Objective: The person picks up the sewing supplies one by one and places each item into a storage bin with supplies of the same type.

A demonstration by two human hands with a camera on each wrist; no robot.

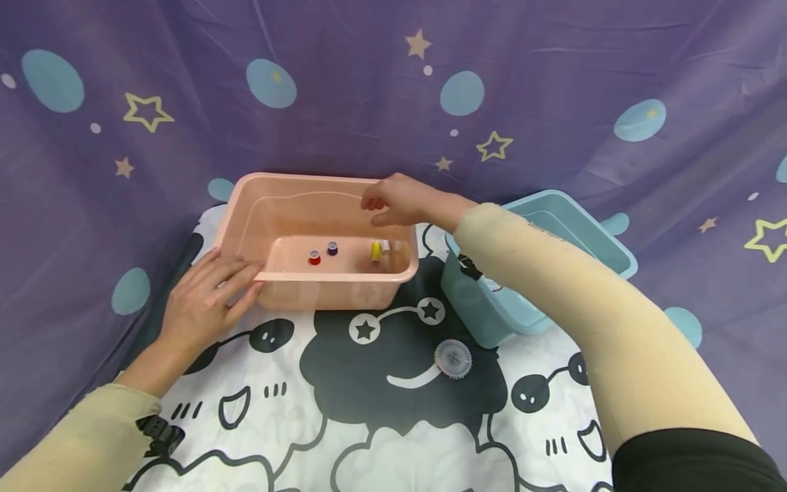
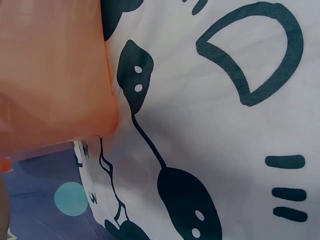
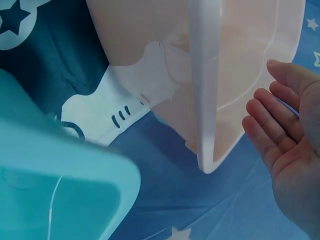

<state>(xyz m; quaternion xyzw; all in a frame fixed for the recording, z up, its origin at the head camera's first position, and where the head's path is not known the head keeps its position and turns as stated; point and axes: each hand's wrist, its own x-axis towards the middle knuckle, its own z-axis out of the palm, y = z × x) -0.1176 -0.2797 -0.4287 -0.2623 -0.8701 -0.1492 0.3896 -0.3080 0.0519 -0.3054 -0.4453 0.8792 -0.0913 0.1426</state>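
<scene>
A pink plastic bin [image 1: 326, 290] stands on the patterned cloth. Its front left corner is held by my left hand [image 1: 205, 297], fingers over the rim and thumb at the outer front wall. Over the bin's right end hovers my right hand [image 1: 399, 199], fingers loosely bent; the right wrist view shows its palm [image 3: 295, 160] with nothing in it. Inside the bin lie small thread spools: a red spool [image 1: 314, 257], a dark purple one [image 1: 333, 248], a yellow one [image 1: 376, 251] and a white one [image 1: 385, 247]. The left wrist view shows mostly the bin's corner [image 2: 55, 100] and cloth.
To the right, partly behind my right forearm, stands a teal bin [image 1: 467, 304] with a dark item [image 1: 470, 267] showing by the arm. A round clear disc with a toothed edge [image 1: 453, 359] lies on the cloth. Purple fabric [image 1: 356, 137] hangs behind the bins.
</scene>
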